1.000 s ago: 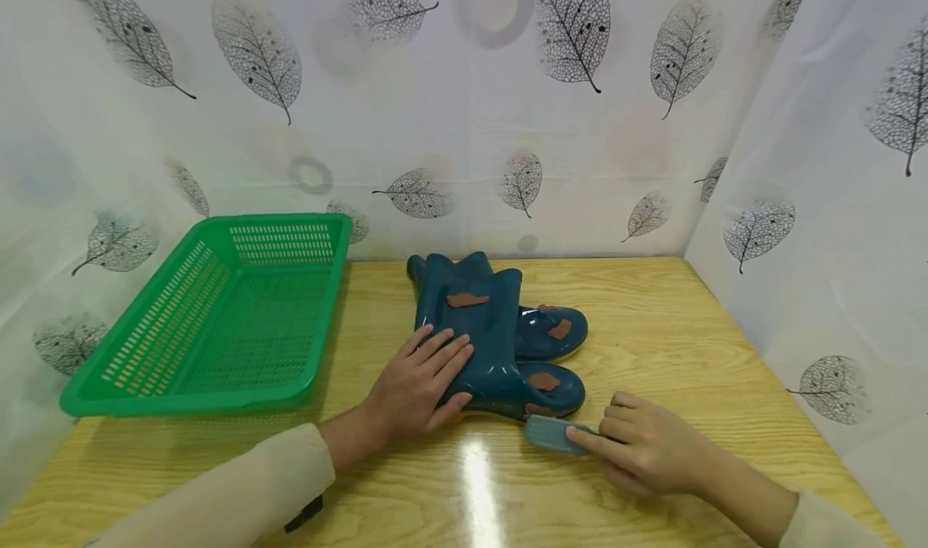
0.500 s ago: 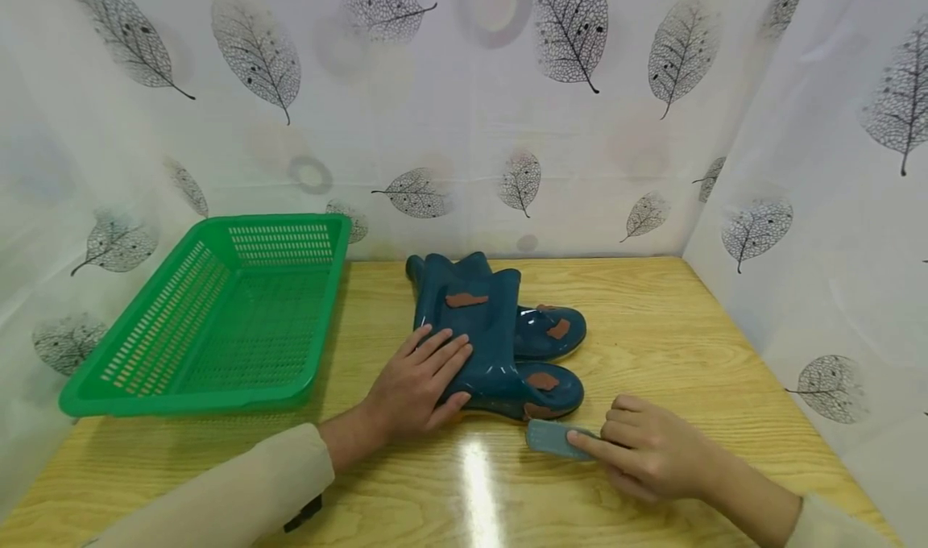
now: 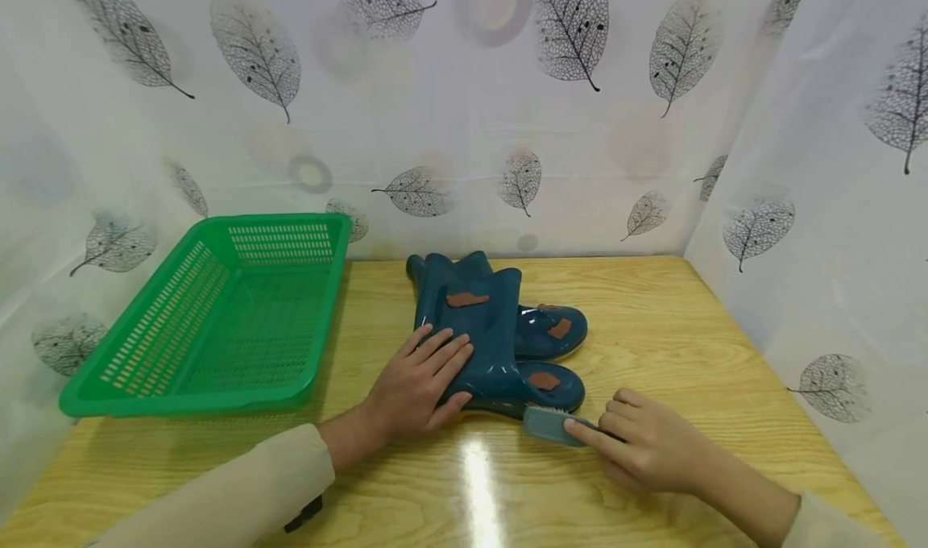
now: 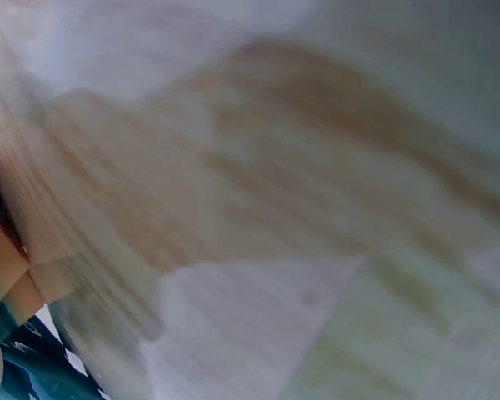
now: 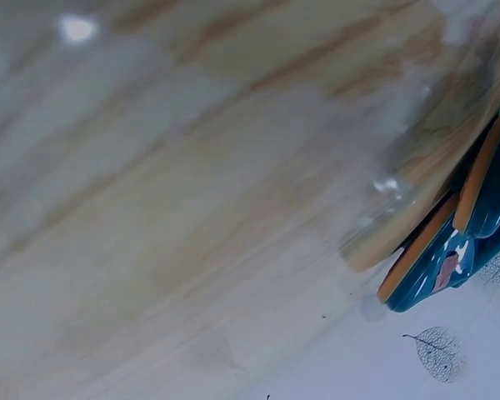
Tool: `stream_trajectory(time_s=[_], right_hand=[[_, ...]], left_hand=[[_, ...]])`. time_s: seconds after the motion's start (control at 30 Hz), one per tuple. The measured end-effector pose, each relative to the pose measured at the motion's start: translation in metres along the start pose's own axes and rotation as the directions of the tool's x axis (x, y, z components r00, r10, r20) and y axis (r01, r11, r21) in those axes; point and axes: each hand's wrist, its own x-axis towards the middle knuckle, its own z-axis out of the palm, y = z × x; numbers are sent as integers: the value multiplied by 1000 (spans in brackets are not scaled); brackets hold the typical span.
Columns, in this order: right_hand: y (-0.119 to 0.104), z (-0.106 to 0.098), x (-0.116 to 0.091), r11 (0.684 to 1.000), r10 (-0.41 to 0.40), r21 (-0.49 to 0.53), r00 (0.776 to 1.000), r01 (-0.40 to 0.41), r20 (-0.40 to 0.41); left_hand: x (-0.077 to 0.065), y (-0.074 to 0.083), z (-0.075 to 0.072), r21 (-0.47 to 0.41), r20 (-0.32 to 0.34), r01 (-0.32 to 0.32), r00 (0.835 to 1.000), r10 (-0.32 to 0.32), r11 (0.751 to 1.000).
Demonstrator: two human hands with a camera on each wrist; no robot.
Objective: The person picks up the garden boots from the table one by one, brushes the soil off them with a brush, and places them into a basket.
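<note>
A pair of glossy dark teal rubber boots (image 3: 482, 354) lies on the table, toes to the right, with reddish-brown patches on shafts and toes. My left hand (image 3: 416, 383) rests on the nearer boot's shaft, fingers straight and spread. In my right hand (image 3: 645, 443) is a grey-blue brush (image 3: 548, 425), gripped by its handle with the index finger stretched along its back. Its bristles face the nearer boot's lower side and seem to touch it. The right wrist view catches the boots (image 5: 425, 262) at its edge; neither wrist view shows the brush.
A green perforated plastic basket (image 3: 250, 330) stands on the left of the wooden table (image 3: 652, 330). White curtains with a leaf print (image 3: 464, 113) hang at the back and sides. A dark strap (image 3: 304, 514) shows beneath the left sleeve.
The brush in my right hand dipped slightly toward me, then moved up against the nearer boot's side, where it covers the lower brown patch. My left hand and the boots stay put.
</note>
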Motion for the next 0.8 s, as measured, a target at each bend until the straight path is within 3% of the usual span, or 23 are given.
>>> stream_trajectory(time_s=[0.4, 0.8], right_hand=[[2, -6, 5, 995, -51, 81, 993, 60, -102], [1, 0, 0, 1000, 5, 1, 1000, -5, -16]], left_hand=[[-1, -1, 0, 3, 24, 8, 1000, -8, 1000], [0, 0, -1, 1, 15, 3, 1000, -3, 1000]])
